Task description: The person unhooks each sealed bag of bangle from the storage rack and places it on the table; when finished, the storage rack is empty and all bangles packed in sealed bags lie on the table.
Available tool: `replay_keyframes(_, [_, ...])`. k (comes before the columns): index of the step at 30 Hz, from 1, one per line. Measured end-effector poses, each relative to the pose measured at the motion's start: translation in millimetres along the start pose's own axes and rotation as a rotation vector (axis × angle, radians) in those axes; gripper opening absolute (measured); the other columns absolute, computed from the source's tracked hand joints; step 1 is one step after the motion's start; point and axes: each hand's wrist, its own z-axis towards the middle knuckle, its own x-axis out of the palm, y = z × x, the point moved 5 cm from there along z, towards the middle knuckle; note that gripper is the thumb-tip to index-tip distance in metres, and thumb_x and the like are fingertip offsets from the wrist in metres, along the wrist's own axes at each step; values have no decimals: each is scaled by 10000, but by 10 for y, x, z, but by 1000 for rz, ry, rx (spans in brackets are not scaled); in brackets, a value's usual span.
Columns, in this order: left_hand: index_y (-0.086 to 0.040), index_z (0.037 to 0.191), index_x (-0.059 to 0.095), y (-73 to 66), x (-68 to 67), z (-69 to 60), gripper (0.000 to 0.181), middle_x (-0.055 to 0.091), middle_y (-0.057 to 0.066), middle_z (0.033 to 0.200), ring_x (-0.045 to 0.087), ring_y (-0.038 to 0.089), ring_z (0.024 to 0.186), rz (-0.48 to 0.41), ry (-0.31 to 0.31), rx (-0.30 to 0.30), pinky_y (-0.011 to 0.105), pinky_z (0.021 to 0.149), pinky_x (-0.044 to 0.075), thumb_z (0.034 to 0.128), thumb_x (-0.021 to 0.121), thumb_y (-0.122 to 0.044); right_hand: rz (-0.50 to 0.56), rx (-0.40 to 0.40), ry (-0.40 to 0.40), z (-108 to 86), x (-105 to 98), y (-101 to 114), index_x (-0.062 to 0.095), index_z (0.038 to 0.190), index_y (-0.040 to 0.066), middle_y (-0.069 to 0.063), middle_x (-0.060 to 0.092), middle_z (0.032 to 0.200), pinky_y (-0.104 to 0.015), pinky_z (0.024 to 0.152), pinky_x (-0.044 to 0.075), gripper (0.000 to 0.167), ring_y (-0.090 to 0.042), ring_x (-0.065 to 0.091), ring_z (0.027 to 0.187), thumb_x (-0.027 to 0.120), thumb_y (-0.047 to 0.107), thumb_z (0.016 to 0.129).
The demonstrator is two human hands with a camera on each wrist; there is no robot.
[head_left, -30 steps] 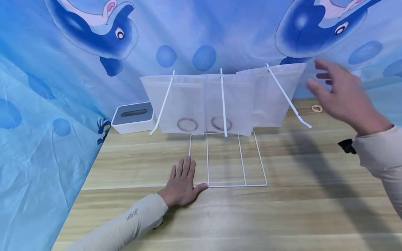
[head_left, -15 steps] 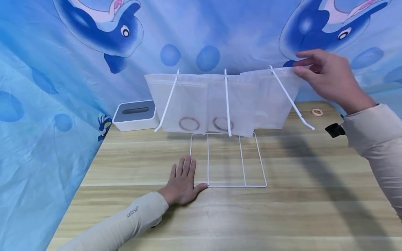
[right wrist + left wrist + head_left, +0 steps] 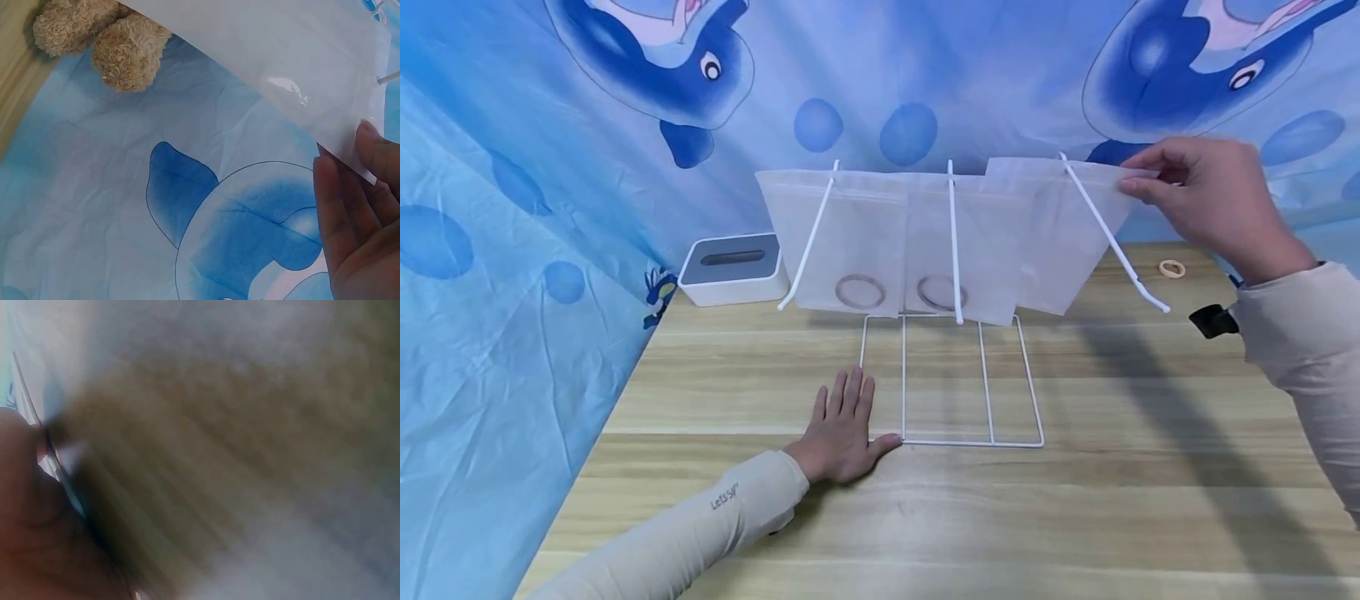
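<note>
With our right hand (image 3: pixel 1219 200) we pinched the rightmost bag (image 3: pixel 1051 237) by its corner where it hung on its prong (image 3: pixel 1102 223); our left hand (image 3: pixel 842 437) lay spread over the base (image 3: pixel 970 443), probably steadying it.

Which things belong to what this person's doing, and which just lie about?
Seemingly part of the job:
right hand, pinching the right bag
left hand, at the white wire rack
left bag
middle bag

Seemingly just lying about:
white box with grey top
small tan ring
fuzzy tan thing
</note>
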Motion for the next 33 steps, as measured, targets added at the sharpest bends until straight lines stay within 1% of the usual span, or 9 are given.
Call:
replay_keyframes(2, [20,1595,89,9,13,-4,938,-23,222,1655,-56,405,1508,3,8,-2,600,1166,-2,1003,376,-649,-3,-9,-18,-20,-6,13,727,1150,5,-60,701,910,-162,544,361,263,71,506,672,681,201,981])
replay_keyframes(3, [22,1594,93,10,13,-6,938,-23,224,1654,-56,406,1507,0,9,-3,601,1166,-1,1003,376,-650,-2,-15,-31,-32,-13,21,728,1140,-1,-105,711,929,-158,535,355,254,87,502,662,681,191,981])
replay_keyframes(5, [24,1593,99,10,15,-6,941,-24,225,1654,-58,406,1507,-1,10,-3,603,1165,2,1001,373,-654,-4,-32,-61,-61,-32,36,732,1123,-9,-76,707,906,-146,523,344,240,118,491,649,682,176,979])
replay_keyframes(7, [19,1595,94,8,9,-4,944,-29,223,1654,-64,403,1507,10,17,-7,599,1168,5,999,364,-662,-3,-49,-83,-92,-50,50,735,1113,-11,83,675,860,-124,524,345,225,140,488,655,681,162,979])
replay_keyframes(10, [27,1591,116,1,-7,0,950,-1,232,1653,-43,405,1508,12,10,-9,602,1168,24,994,381,-663,-5,-100,-120,-162,-82,70,746,1075,-13,318,522,814,-106,519,345,182,145,490,653,695,122,964])
replay_keyframes(16, [13,1597,87,36,55,21,970,-29,220,1656,-68,390,1509,42,6,-10,594,1168,7,985,299,-709,-8,-184,-204,-313,-147,108,755,1000,-33,446,462,784,-64,541,329,114,170,467,638,722,52,931])
replay_keyframes(27, [-7,1603,65,53,115,68,970,-44,212,1656,-57,392,1509,94,11,-26,591,1171,14,982,288,-717,-13,-254,-222,-553,-223,205,759,976,-44,439,477,828,-36,586,343,90,173,476,635,711,17,929])
replay_keyframes(32, [19,1594,118,20,44,42,954,15,241,1649,-5,422,1505,95,-16,-19,608,1165,49,990,341,-686,-5,-229,-223,-650,-265,230,760,978,-44,409,495,824,-52,578,344,90,132,472,613,712,13,927])
replay_keyframes(33, [22,1592,126,12,32,39,951,25,246,1647,3,427,1504,97,-18,-17,610,1165,54,991,348,-681,-10,-222,-217,-671,-272,237,757,978,-49,341,561,820,-57,568,340,90,125,463,606,706,7,930])
